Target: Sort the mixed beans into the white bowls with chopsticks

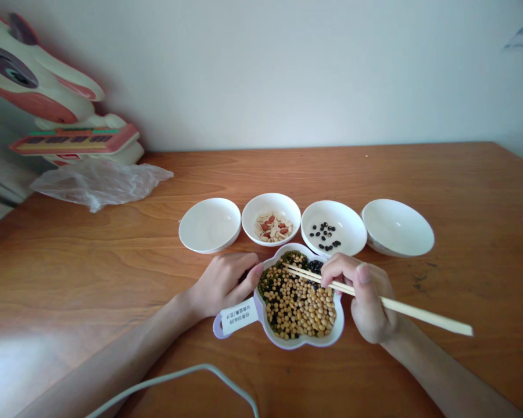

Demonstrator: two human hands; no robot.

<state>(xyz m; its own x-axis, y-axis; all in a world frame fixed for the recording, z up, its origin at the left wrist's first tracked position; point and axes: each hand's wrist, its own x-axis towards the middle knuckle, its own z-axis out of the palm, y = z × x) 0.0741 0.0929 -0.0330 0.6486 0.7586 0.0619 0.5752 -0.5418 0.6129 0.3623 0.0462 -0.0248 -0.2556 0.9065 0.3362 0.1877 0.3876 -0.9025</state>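
A flower-shaped bowl (290,343) with a lilac outside and a labelled handle stands in front of me, full of mixed soybeans (316,307), green beans and black beans. My left hand (226,281) grips its left rim, the thumb on the edge and the other fingers partly hidden behind. In my right hand (370,293) is a pair of wooden chopsticks (427,316). Their tips are close together over the beans at the bowl's upper left; whether they pinch a bean I cannot tell. Behind stands a white bowl (353,235) with several black beans (325,232).
Left of it, a white bowl (250,235) holds peanuts and pale seeds (272,226). White bowls stand at the row's left end (209,226) and right end (398,226). A plastic bag (104,180) lies before a cow-shaped toy keyboard (82,136). A cable (192,368) crosses the near edge.
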